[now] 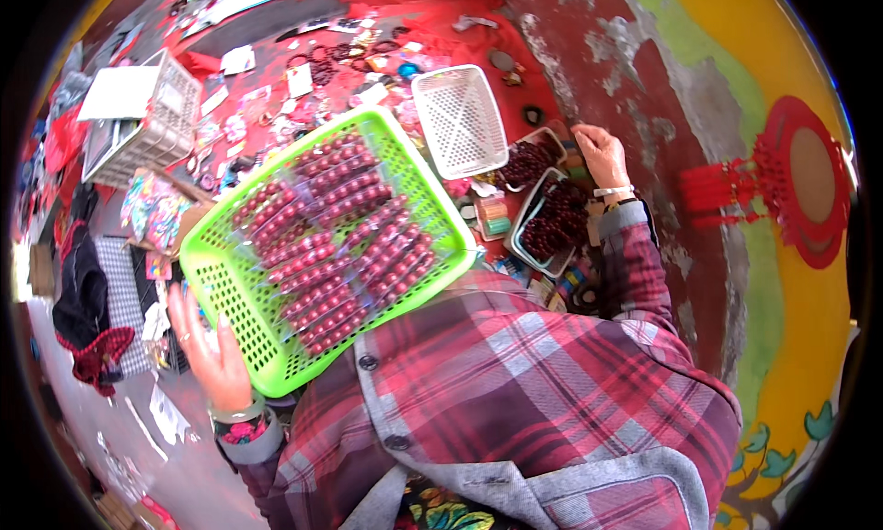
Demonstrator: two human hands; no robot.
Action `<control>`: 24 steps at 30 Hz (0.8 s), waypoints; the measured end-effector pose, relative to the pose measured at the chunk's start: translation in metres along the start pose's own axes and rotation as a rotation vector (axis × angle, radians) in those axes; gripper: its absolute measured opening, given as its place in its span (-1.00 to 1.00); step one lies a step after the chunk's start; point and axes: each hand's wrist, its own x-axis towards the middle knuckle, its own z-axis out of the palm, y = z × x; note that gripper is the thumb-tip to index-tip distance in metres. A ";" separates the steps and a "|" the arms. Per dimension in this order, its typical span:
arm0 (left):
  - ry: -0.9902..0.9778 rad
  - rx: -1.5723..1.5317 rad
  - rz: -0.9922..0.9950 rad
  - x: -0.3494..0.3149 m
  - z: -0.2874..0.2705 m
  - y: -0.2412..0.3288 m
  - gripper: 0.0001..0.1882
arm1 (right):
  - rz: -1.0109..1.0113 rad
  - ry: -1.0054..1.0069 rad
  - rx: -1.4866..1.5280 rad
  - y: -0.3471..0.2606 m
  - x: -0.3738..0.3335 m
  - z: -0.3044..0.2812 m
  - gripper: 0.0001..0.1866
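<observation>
A bright green plastic basket (204,288) lies tilted in front of my body, holding rows of dark red bead bracelets (317,249) in clear wrappers. My left hand (210,353) is beside its lower left corner, fingers stretched and spread. Out to the right, my right hand (602,157) has its fingers curled together above the edge of the goods by the wall. Whatever it might hold is hidden. Just below and left of it, a white container (521,240) holds dark beads (557,219), and a smaller container of dark red beads (531,162) sits beyond.
A white perforated basket (460,120) stands right of the green one. Thread spools (495,217) lie between the containers. At the left is a grey crate (166,116). Small trinkets cover the red cloth behind. A peeling wall (681,162) with a red hanging ornament (809,176) borders the right.
</observation>
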 end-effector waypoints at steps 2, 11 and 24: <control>-0.012 -0.092 -0.170 -0.011 0.005 -0.012 -0.44 | 0.233 -0.020 0.066 0.088 -0.010 -0.003 -0.78; -0.057 -0.868 -0.673 -0.041 0.027 -0.038 -0.48 | 0.674 -0.131 -0.462 0.251 -0.137 0.030 -0.71; -0.039 -0.938 -0.702 -0.049 0.026 -0.019 -0.48 | 0.748 -0.375 -0.881 0.242 -0.103 0.055 -0.61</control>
